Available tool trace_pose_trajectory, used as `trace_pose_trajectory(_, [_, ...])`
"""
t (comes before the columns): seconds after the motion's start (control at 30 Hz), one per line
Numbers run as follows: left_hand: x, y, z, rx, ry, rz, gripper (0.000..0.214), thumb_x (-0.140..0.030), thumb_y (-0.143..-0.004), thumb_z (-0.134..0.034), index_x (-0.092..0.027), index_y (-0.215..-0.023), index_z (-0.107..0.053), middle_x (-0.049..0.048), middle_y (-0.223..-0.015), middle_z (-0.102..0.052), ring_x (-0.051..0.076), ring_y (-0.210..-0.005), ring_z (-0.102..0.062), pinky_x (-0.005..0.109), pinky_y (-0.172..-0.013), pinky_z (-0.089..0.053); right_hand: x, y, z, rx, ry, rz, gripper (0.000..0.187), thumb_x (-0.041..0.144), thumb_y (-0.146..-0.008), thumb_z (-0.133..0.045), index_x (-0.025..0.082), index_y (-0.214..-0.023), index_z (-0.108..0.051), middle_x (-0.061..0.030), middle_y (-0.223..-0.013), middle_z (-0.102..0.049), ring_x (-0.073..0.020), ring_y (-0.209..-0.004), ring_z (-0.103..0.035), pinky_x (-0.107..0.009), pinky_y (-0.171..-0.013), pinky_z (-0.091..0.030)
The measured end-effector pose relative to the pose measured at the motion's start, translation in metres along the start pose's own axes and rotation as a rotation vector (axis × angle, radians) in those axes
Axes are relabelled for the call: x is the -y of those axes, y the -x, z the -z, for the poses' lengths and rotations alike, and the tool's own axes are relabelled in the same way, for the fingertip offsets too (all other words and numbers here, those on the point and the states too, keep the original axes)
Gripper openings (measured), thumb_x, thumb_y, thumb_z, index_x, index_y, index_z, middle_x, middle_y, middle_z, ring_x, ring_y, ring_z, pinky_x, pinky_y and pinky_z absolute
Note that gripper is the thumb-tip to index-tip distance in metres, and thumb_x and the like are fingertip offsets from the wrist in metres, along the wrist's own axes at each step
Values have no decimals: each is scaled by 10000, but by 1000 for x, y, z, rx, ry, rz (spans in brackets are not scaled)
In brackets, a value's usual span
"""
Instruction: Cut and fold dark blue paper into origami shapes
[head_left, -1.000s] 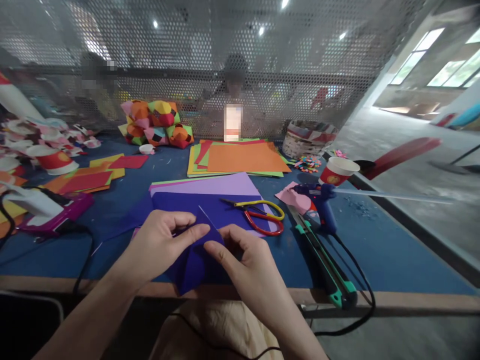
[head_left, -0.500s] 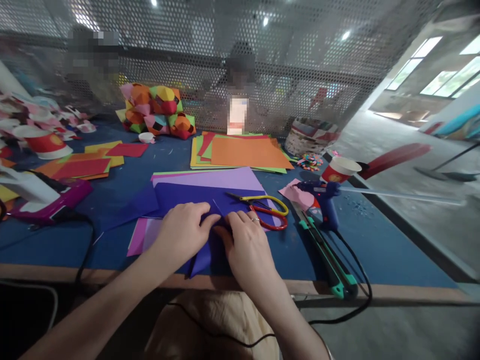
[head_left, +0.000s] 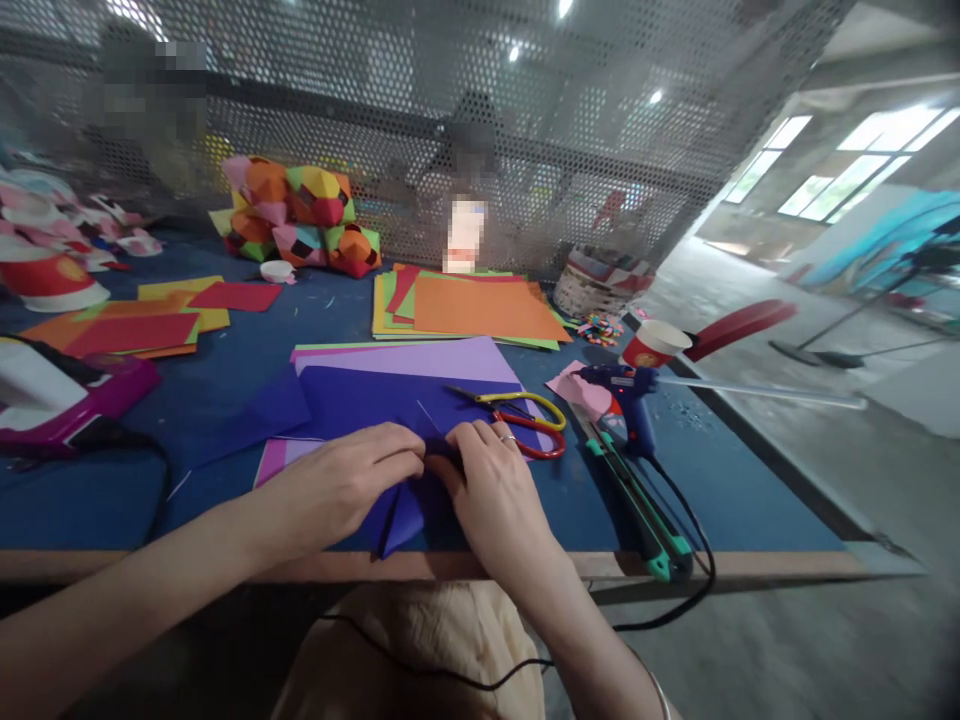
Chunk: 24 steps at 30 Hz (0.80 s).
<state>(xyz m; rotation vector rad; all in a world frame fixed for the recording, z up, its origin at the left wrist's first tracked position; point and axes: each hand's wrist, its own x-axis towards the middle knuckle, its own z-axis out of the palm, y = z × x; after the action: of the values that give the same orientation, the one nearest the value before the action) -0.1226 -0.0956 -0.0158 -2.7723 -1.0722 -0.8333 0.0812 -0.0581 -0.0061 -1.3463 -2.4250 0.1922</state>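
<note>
Seen from above, a blue-covered table (head_left: 750, 500) fills the frame, backed across the top by a perforated metal screen (head_left: 600, 120) behind which blurred figures are seated. Stacks of coloured paper are spread over it: an orange-topped pile (head_left: 487, 310) at centre, red and yellow sheets (head_left: 150, 325) at middle left, and a lilac and purple stack (head_left: 405, 380) just above the hands. Multicoloured paper balls (head_left: 300, 220) are heaped at upper left. Right of centre, a blue glue gun (head_left: 626, 400) is laid beside a red paper cup (head_left: 654, 345), with a green-handled cutter (head_left: 637, 500) running toward the table's near edge and yellow-and-red scissors (head_left: 525, 420) lying on the purple stack. At lower centre, a folded dark-purple sheet (head_left: 401, 510) is pressed flat near the table's front edge. The left hand (head_left: 345, 480) is laid over its left part, fingers curled and fingertips pushed down at the fold; the right hand (head_left: 487, 490), a ring on one finger, is set beside it, fingertips pinching the same crease. Neither hand is closed around the paper; both are bearing down on it. The crease would best be sharpened by keeping the edges aligned under one hand while the other is drawn firmly along the fold, since a slip would likely leave the layers skewed.
</note>
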Motion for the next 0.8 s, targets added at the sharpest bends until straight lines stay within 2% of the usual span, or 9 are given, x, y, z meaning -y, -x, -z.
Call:
trace_pose_trajectory(0.2, [12, -7, 3, 72, 127, 41, 264, -146, -1090, -454, -194, -1034, -707, 68, -1058, -769, 190, -964, -721, 280, -857, -544, 2, 1, 3, -49, -95, -79, 245, 127, -882, -830, 163, -1062, -667, -92, -995, -723, -302, -1005, -688, -440, -913, -558])
trace_pose_trajectory(0.37, [18, -16, 4, 117, 155, 27, 190, -190, -1061, -573, -207, -931, -712, 23, -877, -706, 185, -841, -669, 273, -754, -489, -9, 4, 6, -84, -90, -28, 159, 136, -930, -761, 191, -1055, -679, -96, -1073, -721, -298, -1060, -677, -424, -930, -542])
trace_pose_trajectory(0.47, [21, -17, 2, 116, 174, 11, 136, -169, -1039, -601, -212, -1043, -730, 33, -945, -703, 186, -875, -674, 269, -787, -494, -24, -1, 19, -110, -12, -62, 98, 160, -988, -691, 183, -1084, -689, -113, -1139, -723, -300, -1101, -670, -425, -958, -522])
trace_pose_trajectory(0.53, [22, -16, 0, 119, 171, -1, 158, -159, -1037, -592, -210, -1085, -733, 48, -998, -694, 191, -899, -675, 274, -807, -505, -35, -7, 28, -70, 89, -125, 109, 201, -1015, -669, 156, -1112, -694, -143, -1166, -723, -323, -1131, -667, -449, -991, -506])
trace_pose_trajectory(0.67, [24, -16, -1, 145, 146, -35, 188, -151, -1041, -565, -185, -966, -734, 61, -984, -657, 191, -867, -659, 271, -759, -512, -48, -19, 35, 44, 169, -171, 276, 285, -1003, -709, 86, -1191, -677, -218, -1205, -712, -381, -1168, -665, -479, -978, -504])
trace_pose_trajectory(0.8, [27, -15, -2, 145, 215, -49, 184, -185, -1063, -572, -174, -1039, -754, 123, -1241, -686, 229, -1107, -704, 303, -942, -540, -53, -28, 29, 56, 141, -145, 275, 212, -968, -688, 83, -1207, -649, -224, -1224, -698, -364, -1172, -653, -457, -983, -486])
